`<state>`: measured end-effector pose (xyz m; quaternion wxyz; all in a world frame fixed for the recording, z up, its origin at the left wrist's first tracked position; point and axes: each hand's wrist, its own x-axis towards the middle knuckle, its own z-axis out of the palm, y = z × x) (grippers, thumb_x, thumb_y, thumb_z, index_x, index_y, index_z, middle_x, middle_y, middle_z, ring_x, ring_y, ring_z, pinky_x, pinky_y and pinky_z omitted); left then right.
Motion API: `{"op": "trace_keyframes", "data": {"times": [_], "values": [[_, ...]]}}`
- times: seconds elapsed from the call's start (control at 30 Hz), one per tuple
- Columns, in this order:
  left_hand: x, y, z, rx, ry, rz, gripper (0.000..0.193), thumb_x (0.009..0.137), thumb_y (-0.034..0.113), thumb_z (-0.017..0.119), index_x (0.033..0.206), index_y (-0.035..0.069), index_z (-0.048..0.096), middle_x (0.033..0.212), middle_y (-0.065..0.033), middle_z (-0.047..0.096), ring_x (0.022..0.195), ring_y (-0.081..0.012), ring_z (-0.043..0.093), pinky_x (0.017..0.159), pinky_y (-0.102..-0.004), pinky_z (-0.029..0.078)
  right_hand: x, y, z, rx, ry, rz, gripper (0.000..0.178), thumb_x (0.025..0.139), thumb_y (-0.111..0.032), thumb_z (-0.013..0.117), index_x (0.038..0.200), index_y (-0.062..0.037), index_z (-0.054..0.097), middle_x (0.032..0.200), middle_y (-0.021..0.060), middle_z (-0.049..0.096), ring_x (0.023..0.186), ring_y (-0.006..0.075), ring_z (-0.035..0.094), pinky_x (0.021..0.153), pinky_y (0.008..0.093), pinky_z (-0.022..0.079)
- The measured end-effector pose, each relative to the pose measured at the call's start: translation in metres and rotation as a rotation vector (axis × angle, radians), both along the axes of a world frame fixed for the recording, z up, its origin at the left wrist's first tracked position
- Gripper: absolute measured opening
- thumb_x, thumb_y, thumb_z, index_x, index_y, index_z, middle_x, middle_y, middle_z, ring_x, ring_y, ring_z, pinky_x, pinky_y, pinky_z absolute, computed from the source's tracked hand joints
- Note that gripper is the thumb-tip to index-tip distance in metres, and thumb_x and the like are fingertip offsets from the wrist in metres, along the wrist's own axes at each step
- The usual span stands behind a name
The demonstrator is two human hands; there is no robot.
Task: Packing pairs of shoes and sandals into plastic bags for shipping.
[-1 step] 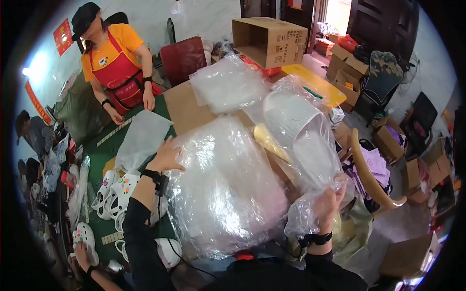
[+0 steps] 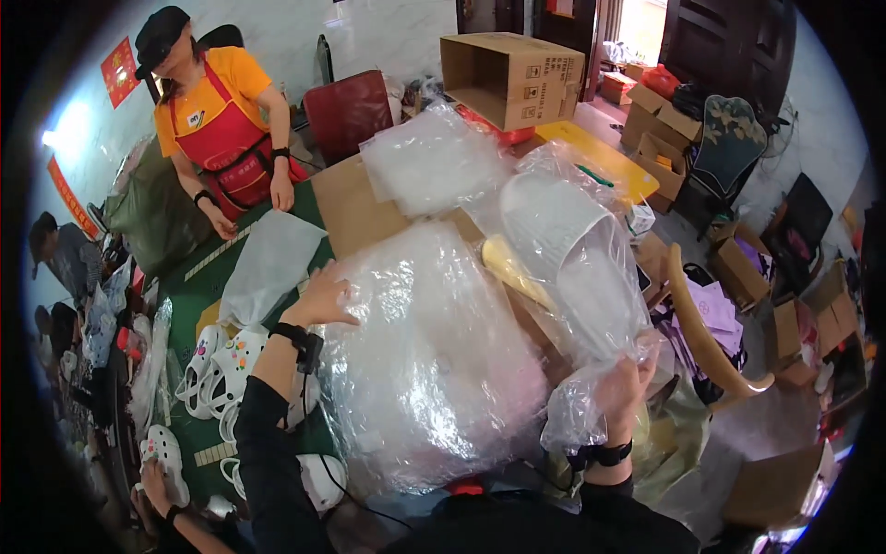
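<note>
The right hand (image 2: 620, 388) has its grip closed on the mouth of a clear bag (image 2: 591, 305) holding a white shoe (image 2: 563, 240), raised near the tabletop's (image 2: 346, 203) right edge. The left hand (image 2: 318, 297) rests with fingers spread on the bag pile (image 2: 425, 360), mid-tabletop. White clogs (image 2: 217, 365) crowd the left side.

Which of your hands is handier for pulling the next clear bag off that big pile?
Probably the left hand: it already rests on the pile of clear bags. The right hand is busy holding a bagged white shoe.

Right hand's fingers (image 2: 637, 374) veiled behind crinkled clear bag (image 2: 591, 277); white shoe inside blurred.
</note>
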<state>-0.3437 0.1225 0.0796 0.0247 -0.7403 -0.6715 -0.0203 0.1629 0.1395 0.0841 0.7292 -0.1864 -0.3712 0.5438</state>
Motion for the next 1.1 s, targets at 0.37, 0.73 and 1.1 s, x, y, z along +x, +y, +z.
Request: {"op": "trace_keyframes", "data": {"times": [0.37, 0.73, 1.1], "values": [[0.054, 0.017, -0.014, -0.043, -0.196, -0.02, 0.095, 0.054, 0.044, 0.082, 0.131, 0.008, 0.041, 0.112, -0.0143, 0.059, 0.105, -0.0348, 0.055, 0.093, -0.049, 0.036, -0.015, -0.015, 0.019, -0.217, -0.08, -0.076, 0.056, 0.079, 0.007, 0.055, 0.131, -0.0064, 0.038, 0.109, 0.0023, 0.05, 0.078, 0.0067, 0.051, 0.06, 0.0189, 0.041], [0.053, -0.007, 0.046, -0.169, -0.333, 0.046, 0.024, 0.065, 0.023, 0.074, 0.073, 0.004, 0.062, 0.084, -0.0157, 0.063, 0.083, -0.0287, 0.061, 0.073, -0.0391, 0.046, -0.02, -0.021, 0.028, -0.221, 0.032, -0.124, 0.057, 0.079, 0.007, 0.052, 0.132, -0.0036, 0.035, 0.101, 0.0028, 0.052, 0.074, 0.0064, 0.05, 0.062, 0.0194, 0.041], [0.136, -0.123, 0.257, 1.066, 0.148, 0.624, 0.02, 0.082, 0.018, 0.06, 0.099, 0.008, 0.058, 0.08, -0.0131, 0.064, 0.07, -0.0333, 0.062, 0.063, -0.0413, 0.048, 0.004, -0.03, 0.05, 0.002, 0.036, -0.165, 0.04, 0.08, 0.005, 0.05, 0.119, -0.0041, 0.043, 0.103, 0.0074, 0.056, 0.087, 0.0142, 0.055, 0.074, 0.0265, 0.046]]}}
